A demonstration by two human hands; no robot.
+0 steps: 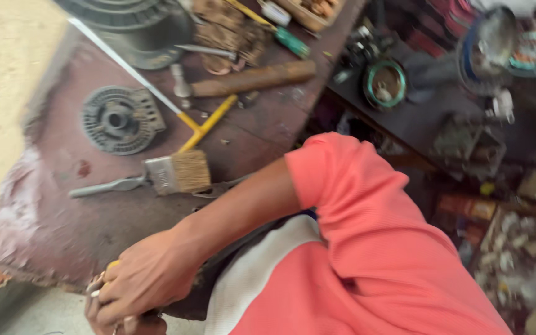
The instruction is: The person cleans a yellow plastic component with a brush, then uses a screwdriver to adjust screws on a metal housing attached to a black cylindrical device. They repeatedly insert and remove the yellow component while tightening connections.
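Hand (147,276) at lower left of frame, fingers curled shut around a small object with a yellow end (112,265) showing at the knuckles; kind of object cannot be told, mostly hidden by the fingers. Second hand (110,319) just beneath, at the bottom edge, touching the same spot; only fingertips in view, opening not determinable. Which hand is left and which right not certain from this angle; upper one taken as right, on the arm in the salmon-pink sleeve (367,205).

Work located at the near edge of the worn reddish bench (51,223), lower left.

Judgement on doing it well: keep grip firm and close to the bench edge, brace the lower hand against it, apply force in line, avoid slipping off the chipped rim.

Elsewhere on bench: paintbrush (169,174) at centre left, dark finned round casting (119,119) at upper left, wooden-handled hammer (243,80) at upper centre, yellow-handled tool (209,124) between them. All well apart from the hands, none touched.
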